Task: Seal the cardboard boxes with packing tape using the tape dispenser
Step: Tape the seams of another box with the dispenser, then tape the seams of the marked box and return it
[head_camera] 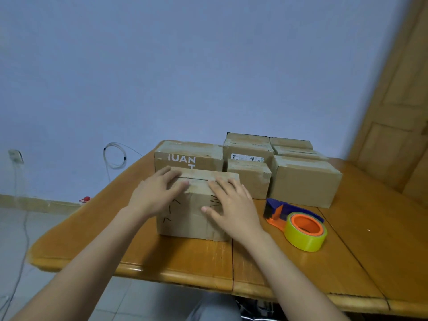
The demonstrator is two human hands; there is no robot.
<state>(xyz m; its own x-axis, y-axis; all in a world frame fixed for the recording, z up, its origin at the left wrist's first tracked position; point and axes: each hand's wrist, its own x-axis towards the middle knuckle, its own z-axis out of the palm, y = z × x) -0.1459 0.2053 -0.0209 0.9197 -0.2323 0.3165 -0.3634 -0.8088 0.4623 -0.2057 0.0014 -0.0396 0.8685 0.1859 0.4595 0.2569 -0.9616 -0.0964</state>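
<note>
- Hands: the left hand (154, 193) and the right hand (232, 208) both lie on the nearest cardboard box (185, 218), fingers nearly straight and spread, pressing its top flaps down; neither grip is curled round anything.
- Nearest box: it stands on the table (180, 258) near the front edge. A dark seam runs between the flaps, partly covered by the fingers. Black marks are drawn on the front face; both hands hide parts of them, so they cannot be read.
- Tape dispenser (289, 212): blue and orange, it lies on the table just right of the right hand, apart from it, carrying a yellow tape roll (305, 239).
- Boxes behind (303, 181): several more stand in close rows at the back of the table. One at left shows the letters "UAN"; the rest of the print is hidden by the front box. A white label on another is too small to read.
- Background: a coiled cable (114, 156) hangs on the wall; a small red object (85, 199) on the floor is hard to make out.
</note>
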